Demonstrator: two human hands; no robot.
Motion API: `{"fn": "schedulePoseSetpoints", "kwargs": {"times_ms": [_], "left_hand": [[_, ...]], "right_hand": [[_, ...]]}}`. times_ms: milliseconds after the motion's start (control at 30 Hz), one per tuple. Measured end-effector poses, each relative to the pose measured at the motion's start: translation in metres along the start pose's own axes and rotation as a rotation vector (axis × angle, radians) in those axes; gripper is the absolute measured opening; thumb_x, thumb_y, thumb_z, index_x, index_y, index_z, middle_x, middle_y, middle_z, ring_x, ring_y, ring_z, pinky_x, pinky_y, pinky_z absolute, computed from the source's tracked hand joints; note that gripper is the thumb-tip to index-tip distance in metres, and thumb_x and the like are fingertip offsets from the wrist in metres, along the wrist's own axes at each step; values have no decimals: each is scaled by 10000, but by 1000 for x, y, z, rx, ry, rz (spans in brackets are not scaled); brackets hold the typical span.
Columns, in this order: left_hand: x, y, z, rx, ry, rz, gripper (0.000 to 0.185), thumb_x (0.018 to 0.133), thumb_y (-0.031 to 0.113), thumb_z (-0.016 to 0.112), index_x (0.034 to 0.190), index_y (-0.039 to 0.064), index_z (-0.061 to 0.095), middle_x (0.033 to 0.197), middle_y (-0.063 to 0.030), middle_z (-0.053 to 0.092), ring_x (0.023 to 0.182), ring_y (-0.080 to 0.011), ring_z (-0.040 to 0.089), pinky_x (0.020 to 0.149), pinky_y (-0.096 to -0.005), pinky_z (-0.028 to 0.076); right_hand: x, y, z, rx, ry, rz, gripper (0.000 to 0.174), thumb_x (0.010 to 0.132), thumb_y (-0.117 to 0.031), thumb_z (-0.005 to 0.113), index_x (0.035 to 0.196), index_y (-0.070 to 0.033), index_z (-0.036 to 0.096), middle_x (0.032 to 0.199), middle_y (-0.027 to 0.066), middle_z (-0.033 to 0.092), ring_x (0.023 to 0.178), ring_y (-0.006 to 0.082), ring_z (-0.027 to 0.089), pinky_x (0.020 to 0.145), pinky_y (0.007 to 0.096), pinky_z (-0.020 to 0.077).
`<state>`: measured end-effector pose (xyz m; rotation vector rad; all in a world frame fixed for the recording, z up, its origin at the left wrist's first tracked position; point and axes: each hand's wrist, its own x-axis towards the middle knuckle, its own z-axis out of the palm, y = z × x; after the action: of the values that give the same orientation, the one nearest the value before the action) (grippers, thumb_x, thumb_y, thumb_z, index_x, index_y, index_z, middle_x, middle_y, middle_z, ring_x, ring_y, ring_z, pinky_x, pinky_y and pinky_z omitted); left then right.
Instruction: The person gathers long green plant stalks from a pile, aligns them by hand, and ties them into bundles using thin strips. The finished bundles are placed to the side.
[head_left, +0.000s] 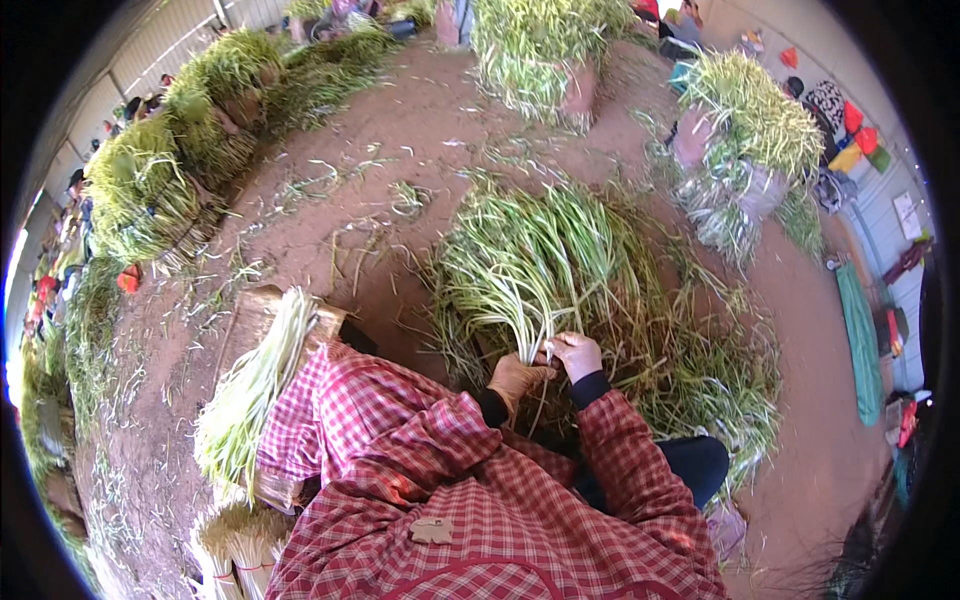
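Observation:
My left hand (516, 379) grips a small bunch of long green-and-white stalks (517, 319), possibly garlic shoots, near their pale lower ends. Close beside it, my right hand (574, 355) pinches a stalk between thumb and fingers, and one thin pale strand hangs below the hands. The leafy green tops of the bunch spread over a large heap of stalks (637, 292) on the ground before me. To my left, a pile of pale trimmed stalks (262, 390) lies across a wooden board (244, 326). Parts of both hands' fingers overlap and are hard to make out.
Bundles tied with red bands (244, 559) stand at lower left. Big stacks of leafy stalks stand at left (139, 195), top (540, 67) and right (750, 135). Loose scraps litter the earth floor (420, 112). A rolled green sheet (859, 341) lies at right. People are partly visible along the far edges.

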<state>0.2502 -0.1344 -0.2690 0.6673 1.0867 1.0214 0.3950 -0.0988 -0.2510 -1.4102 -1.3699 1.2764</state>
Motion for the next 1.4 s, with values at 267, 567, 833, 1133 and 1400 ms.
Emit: {"fn": "schedulePoseSetpoints", "kwargs": {"times_ms": [267, 567, 833, 1133, 1400], "left_hand": [[0, 24, -5, -294, 25, -94, 118, 790, 51, 694, 896, 27, 647, 718, -27, 653, 444, -54, 424, 400, -189, 311], [5, 30, -4, -111, -95, 108, 306, 772, 261, 732, 995, 55, 689, 854, 16, 655, 507, -55, 430, 441, -227, 329], [12, 13, 0, -150, -15, -52, 123, 898, 133, 577, 879, 29, 638, 701, -34, 645, 450, -81, 417, 435, -225, 332], [23, 9, -13, -429, 35, -43, 218, 953, 198, 490, 993, 28, 618, 888, -62, 678, 461, -82, 379, 439, -232, 310], [18, 2, -19, -319, -40, -95, 313, 963, 261, 488, 1163, 46, 597, 1064, -11, 663, 510, -57, 351, 487, -225, 323]], "right_hand": [[-7, 8, 6, 708, 193, 213, 198, 921, -143, 542, 953, 34, 624, 848, 88, 664, 712, 169, 622, 673, 295, 520], [-3, 9, -19, 643, 196, 156, 180, 912, -152, 534, 918, 5, 621, 887, 96, 652, 777, 163, 604, 734, 314, 493], [9, 4, 25, 138, 296, -50, 59, 845, -8, 608, 873, 16, 654, 812, 34, 653, 699, 87, 559, 656, 227, 457], [-5, -2, -5, 385, -24, 54, 205, 894, -189, 569, 987, -9, 606, 905, 60, 630, 864, 204, 596, 814, 322, 476], [-52, 44, -20, 129, -40, 409, 227, 911, -151, 521, 949, 30, 653, 698, 92, 665, 617, 159, 631, 540, 250, 496]]}}
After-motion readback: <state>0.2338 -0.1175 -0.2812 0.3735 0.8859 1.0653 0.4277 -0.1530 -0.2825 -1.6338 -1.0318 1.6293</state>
